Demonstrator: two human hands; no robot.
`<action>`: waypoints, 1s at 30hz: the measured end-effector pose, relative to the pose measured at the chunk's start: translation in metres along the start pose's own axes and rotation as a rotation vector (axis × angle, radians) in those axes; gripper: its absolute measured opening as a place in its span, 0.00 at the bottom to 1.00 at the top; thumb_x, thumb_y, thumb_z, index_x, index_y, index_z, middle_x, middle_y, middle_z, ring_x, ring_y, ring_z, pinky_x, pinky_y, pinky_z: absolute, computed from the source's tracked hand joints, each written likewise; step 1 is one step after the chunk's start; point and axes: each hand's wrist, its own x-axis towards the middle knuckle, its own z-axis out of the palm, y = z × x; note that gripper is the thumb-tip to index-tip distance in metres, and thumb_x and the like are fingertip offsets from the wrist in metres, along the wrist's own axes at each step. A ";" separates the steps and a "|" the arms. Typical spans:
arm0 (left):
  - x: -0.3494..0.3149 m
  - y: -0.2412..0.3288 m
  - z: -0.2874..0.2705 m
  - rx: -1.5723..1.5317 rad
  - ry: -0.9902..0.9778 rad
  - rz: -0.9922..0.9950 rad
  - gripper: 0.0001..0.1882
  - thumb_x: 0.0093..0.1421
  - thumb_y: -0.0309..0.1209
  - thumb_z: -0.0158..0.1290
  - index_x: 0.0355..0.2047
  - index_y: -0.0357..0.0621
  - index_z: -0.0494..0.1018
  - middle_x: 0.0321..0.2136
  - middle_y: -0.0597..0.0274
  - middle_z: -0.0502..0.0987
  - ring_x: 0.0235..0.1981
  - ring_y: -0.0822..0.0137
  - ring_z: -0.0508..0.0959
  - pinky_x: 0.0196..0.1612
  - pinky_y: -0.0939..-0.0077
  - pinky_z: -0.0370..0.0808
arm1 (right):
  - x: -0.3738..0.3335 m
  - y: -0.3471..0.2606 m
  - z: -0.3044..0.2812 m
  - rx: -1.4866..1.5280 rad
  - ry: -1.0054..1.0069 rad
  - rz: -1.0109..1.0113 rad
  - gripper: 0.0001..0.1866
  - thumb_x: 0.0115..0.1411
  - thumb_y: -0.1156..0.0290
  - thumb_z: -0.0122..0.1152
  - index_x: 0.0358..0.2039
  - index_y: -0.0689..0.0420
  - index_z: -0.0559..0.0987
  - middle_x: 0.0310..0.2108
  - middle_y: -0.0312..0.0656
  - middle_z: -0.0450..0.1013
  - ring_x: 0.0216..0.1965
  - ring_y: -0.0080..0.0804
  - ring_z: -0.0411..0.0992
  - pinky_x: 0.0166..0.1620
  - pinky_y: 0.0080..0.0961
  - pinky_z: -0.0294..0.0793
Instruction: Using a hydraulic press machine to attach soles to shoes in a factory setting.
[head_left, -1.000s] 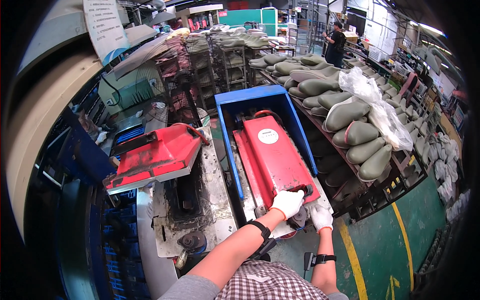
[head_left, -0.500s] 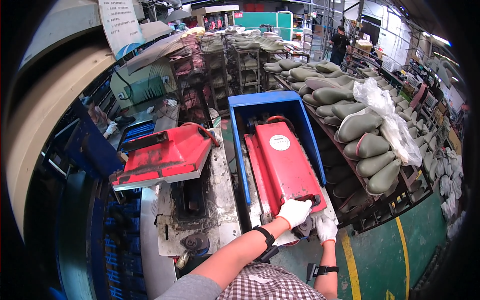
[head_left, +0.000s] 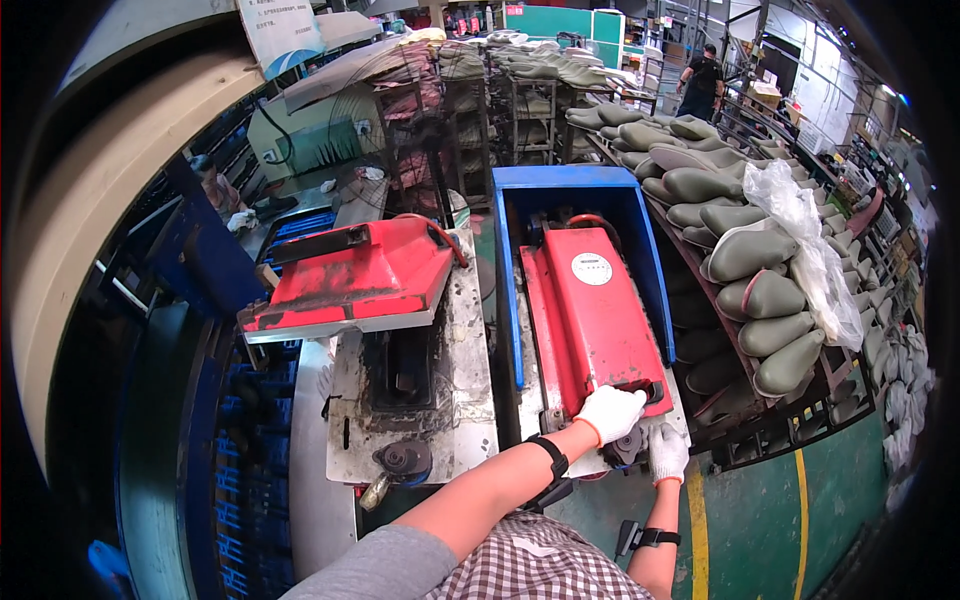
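Note:
In front of me a red press lid [head_left: 607,300] lies lowered inside a blue three-sided guard [head_left: 570,178]. My left hand [head_left: 612,415], in a white knit glove, is closed round the black handle [head_left: 650,391] at the lid's near end. Just right of it, my right hand [head_left: 667,452], also gloved, rests with curled fingers at the front edge of the metal base plate [head_left: 540,410]. Whatever its fingers touch is hidden. Between the hands sits a dark round clamp [head_left: 626,443]. To the left, a second red lid [head_left: 360,280] stands raised and tilted over a dark mold cavity [head_left: 405,370].
Grey-green boots [head_left: 765,300] are piled on a rack at the right, with clear plastic film [head_left: 800,250] draped over them. Behind the presses stands a fan [head_left: 430,130]. A co-worker [head_left: 212,190] sits at the far left; another person [head_left: 702,85] stands at the back.
My view has swung slightly left, so the scene sits farther right. Both hands keep their places at the lid handle and the plate edge.

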 end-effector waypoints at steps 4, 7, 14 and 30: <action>0.002 -0.003 0.006 0.004 0.044 0.035 0.13 0.68 0.39 0.51 0.36 0.41 0.73 0.21 0.45 0.80 0.25 0.42 0.82 0.31 0.46 0.78 | 0.002 0.003 0.001 0.023 0.000 -0.014 0.21 0.66 0.48 0.56 0.35 0.55 0.81 0.36 0.58 0.79 0.40 0.61 0.78 0.44 0.49 0.76; 0.002 -0.001 0.009 0.026 0.029 0.030 0.12 0.68 0.38 0.51 0.36 0.41 0.74 0.22 0.45 0.80 0.25 0.42 0.83 0.31 0.46 0.78 | 0.000 0.005 0.000 0.026 0.018 -0.020 0.21 0.66 0.49 0.56 0.34 0.56 0.81 0.36 0.58 0.79 0.40 0.61 0.78 0.44 0.49 0.77; -0.017 -0.006 -0.001 -0.002 0.089 0.099 0.11 0.61 0.34 0.56 0.41 0.42 0.75 0.32 0.48 0.80 0.33 0.47 0.83 0.38 0.52 0.80 | -0.011 -0.015 -0.012 0.078 -0.027 -0.007 0.23 0.66 0.51 0.59 0.46 0.60 0.84 0.44 0.60 0.79 0.49 0.58 0.77 0.55 0.45 0.74; -0.541 -0.138 -0.062 0.073 0.903 -1.513 0.22 0.73 0.47 0.47 0.52 0.42 0.77 0.46 0.44 0.81 0.49 0.48 0.81 0.54 0.58 0.76 | 0.020 0.015 0.009 0.161 -0.040 -0.162 0.24 0.73 0.53 0.50 0.36 0.66 0.76 0.32 0.55 0.76 0.32 0.49 0.71 0.42 0.43 0.70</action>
